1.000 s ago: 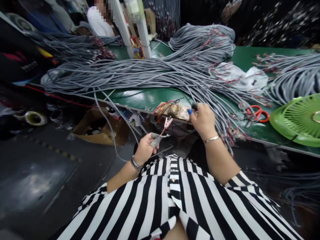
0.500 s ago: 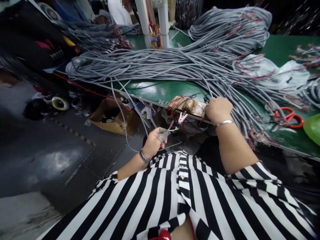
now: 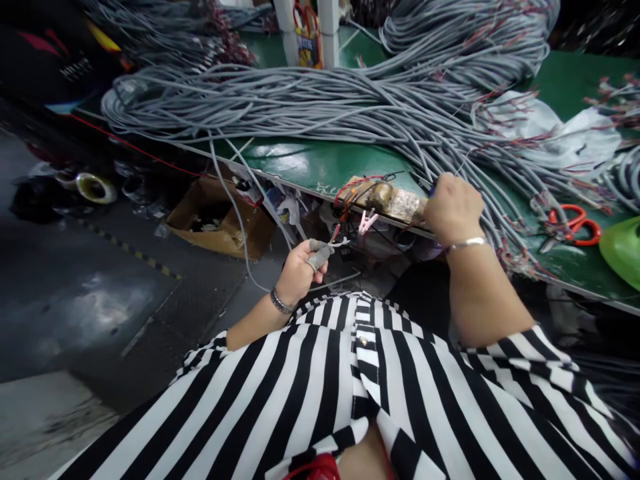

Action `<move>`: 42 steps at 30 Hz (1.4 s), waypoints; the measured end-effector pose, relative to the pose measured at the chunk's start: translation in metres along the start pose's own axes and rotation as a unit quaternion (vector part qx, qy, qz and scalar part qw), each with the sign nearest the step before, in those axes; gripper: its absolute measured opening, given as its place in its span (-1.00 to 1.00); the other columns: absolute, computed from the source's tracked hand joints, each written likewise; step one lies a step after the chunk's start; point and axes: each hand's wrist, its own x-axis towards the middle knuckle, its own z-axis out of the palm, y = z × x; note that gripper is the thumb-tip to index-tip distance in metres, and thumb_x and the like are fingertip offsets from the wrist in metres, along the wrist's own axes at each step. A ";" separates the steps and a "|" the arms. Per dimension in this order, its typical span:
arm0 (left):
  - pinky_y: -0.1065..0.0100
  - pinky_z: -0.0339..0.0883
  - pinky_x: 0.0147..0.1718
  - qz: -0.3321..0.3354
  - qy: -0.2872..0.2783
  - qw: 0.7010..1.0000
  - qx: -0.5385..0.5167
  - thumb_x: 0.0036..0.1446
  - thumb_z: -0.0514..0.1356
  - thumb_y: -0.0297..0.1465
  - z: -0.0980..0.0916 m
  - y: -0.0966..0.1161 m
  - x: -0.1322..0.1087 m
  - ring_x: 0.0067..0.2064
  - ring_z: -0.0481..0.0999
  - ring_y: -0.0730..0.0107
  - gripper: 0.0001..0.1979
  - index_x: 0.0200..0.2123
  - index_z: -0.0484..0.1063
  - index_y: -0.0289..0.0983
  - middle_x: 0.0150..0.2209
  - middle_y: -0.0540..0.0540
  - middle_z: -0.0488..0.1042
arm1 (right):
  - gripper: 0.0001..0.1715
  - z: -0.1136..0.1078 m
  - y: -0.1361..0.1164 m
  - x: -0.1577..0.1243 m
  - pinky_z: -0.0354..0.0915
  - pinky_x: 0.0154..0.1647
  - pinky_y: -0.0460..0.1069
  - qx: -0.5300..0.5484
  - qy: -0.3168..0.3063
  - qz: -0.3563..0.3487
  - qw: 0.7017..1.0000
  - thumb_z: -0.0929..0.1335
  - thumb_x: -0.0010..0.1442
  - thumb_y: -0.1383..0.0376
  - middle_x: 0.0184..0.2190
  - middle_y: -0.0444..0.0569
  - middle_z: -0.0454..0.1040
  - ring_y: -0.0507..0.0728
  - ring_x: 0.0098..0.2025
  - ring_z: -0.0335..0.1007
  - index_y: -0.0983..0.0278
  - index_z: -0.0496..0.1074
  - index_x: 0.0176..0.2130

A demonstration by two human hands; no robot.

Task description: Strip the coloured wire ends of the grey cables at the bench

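Note:
My left hand, grey covers on its thumb and finger, pinches the stripped end of a grey cable. Thin red and white wires stick out past the fingertips. My right hand is closed at the table edge, mostly hiding a tool with a dark narrow tip and a bit of blue; I cannot tell its exact kind. Just left of that hand lies a board wrapped in clear and brown tape, with red and black leads. A pink clothespin-like clip hangs at its front.
Long bundles of grey cable spread across the green table. Orange-handled scissors and a light green object lie at the right. Below the edge stands a cardboard box. A white post rises at the back.
My right hand has shifted right, away from the taped board, and the dark tip now shows more. My left hand still pinches the cable. The whole view has tilted slightly downward.

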 end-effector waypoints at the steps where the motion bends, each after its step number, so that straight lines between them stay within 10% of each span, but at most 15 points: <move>1: 0.58 -0.02 -0.78 -0.006 0.000 1.000 -0.007 -0.07 0.32 -0.19 -0.001 0.001 0.000 -0.74 0.20 0.68 -0.67 -0.41 0.32 -0.30 -0.65 0.11 0.35 | -0.71 -0.007 -0.002 -0.011 0.17 -0.26 0.10 0.015 0.025 -0.015 0.999 0.15 0.19 0.43 -0.23 0.36 0.44 0.30 -0.21 0.38 0.44 0.34 -0.14; 9: 0.59 -0.13 -0.77 -0.095 -0.070 0.981 -0.157 -0.13 0.37 -0.25 -0.002 0.009 0.003 -0.75 0.13 0.69 -0.65 -0.41 0.28 -0.29 -0.67 0.11 0.31 | -0.67 0.011 -0.017 -0.108 0.24 -0.36 0.04 0.345 -0.032 -0.176 0.921 0.12 0.28 0.28 -0.43 0.00 0.38 0.15 -0.43 0.29 0.27 0.32 -0.04; 17: 0.59 -0.16 -0.76 -0.142 -0.132 0.963 -0.187 -0.06 0.34 -0.27 0.009 0.011 -0.007 -0.76 0.08 0.73 -0.71 -0.40 0.33 -0.32 -0.66 0.10 0.28 | -0.57 0.028 -0.040 -0.117 0.27 -0.31 0.02 0.271 -0.015 -0.243 0.931 0.20 0.29 0.21 -0.30 0.05 0.37 0.18 -0.28 0.32 0.28 0.33 0.09; 26: 0.59 -0.15 -0.78 -0.154 -0.123 0.963 -0.182 -0.06 0.35 -0.27 0.013 0.006 -0.013 -0.76 0.12 0.70 -0.70 -0.43 0.32 -0.32 -0.67 0.10 0.30 | -0.78 0.030 -0.045 -0.115 0.13 -0.42 -0.02 0.194 0.021 -0.298 0.934 0.25 0.13 0.42 -0.43 0.02 0.36 0.14 -0.37 0.25 0.28 0.45 -0.25; 30: 0.60 -0.12 -0.78 -0.149 -0.119 0.966 -0.172 -0.08 0.36 -0.26 0.015 0.007 -0.013 -0.76 0.11 0.72 -0.69 -0.42 0.33 -0.33 -0.67 0.10 0.30 | -0.76 0.031 -0.044 -0.114 0.18 -0.35 -0.02 0.301 -0.034 -0.267 0.915 0.24 0.17 0.39 -0.40 0.01 0.39 0.13 -0.34 0.30 0.28 0.43 -0.19; 42: 0.61 0.14 -0.69 0.002 -0.041 0.998 0.053 -0.04 0.35 -0.24 0.021 -0.005 -0.023 -0.66 0.29 0.66 -0.67 -0.33 0.35 -0.33 -0.60 0.08 0.40 | -0.67 0.032 -0.075 -0.114 0.27 -0.38 -0.06 0.663 -0.162 -0.044 0.730 0.46 -0.01 0.12 -0.44 -0.11 0.40 0.04 -0.42 0.27 0.27 0.36 -0.35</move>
